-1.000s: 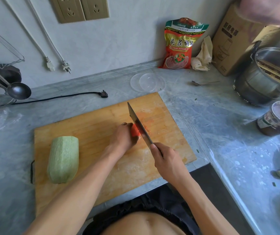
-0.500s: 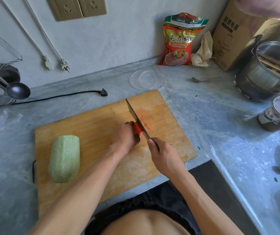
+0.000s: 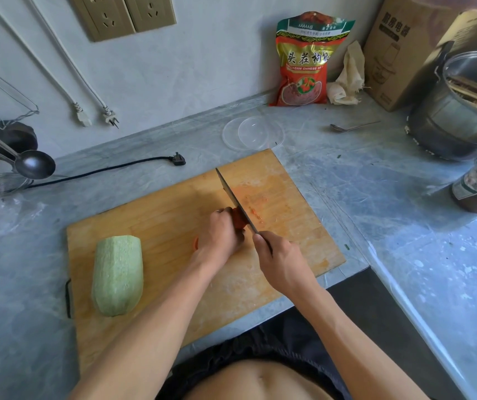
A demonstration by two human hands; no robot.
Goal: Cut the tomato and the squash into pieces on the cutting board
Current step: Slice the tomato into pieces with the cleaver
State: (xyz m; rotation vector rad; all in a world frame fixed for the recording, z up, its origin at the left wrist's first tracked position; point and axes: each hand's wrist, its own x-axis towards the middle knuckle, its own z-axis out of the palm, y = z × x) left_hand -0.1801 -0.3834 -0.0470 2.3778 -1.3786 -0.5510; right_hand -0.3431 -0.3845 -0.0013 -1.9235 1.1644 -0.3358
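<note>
Tomato [image 3: 238, 219] slicing is the step in hand: left hand [image 3: 221, 236] clamps it mid-board [image 3: 156, 215], right hand [image 3: 279, 259] grips the knife [image 3: 233, 197] beside it, squash [image 3: 117, 275] lies uncut left; next stroke needs knuckles clear.

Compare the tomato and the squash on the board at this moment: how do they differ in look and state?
The tomato is red and mostly hidden under the left hand; the squash is pale green, peeled and fully visible. The tomato sits against the knife held by the right hand; the squash lies untouched and apart, toward the board's left end. Both rest on the cutting board.
</note>
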